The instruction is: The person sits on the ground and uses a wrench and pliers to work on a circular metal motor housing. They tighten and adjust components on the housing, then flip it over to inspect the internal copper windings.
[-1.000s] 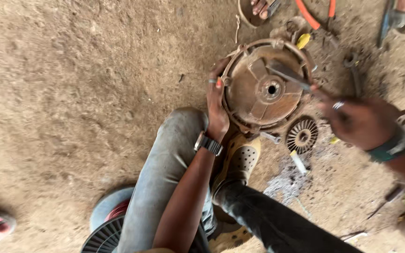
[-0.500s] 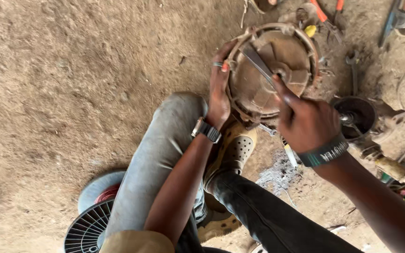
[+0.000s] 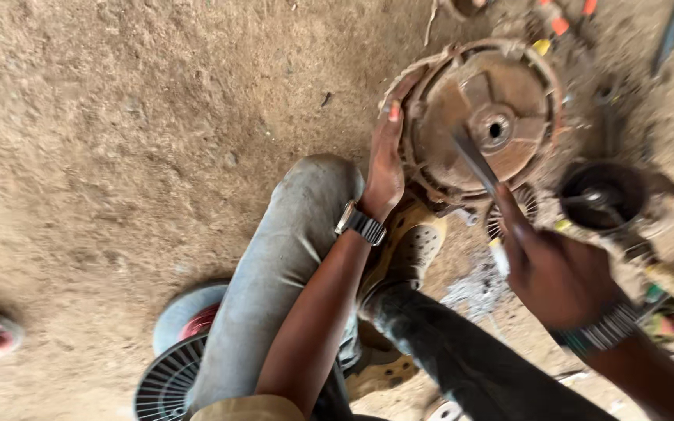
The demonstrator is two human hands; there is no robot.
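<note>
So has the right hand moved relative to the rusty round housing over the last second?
Yes. The right hand came in from the housing's right side to just below its lower edge, and its thin metal tool now reaches onto the face of the rusty round housing.
</note>
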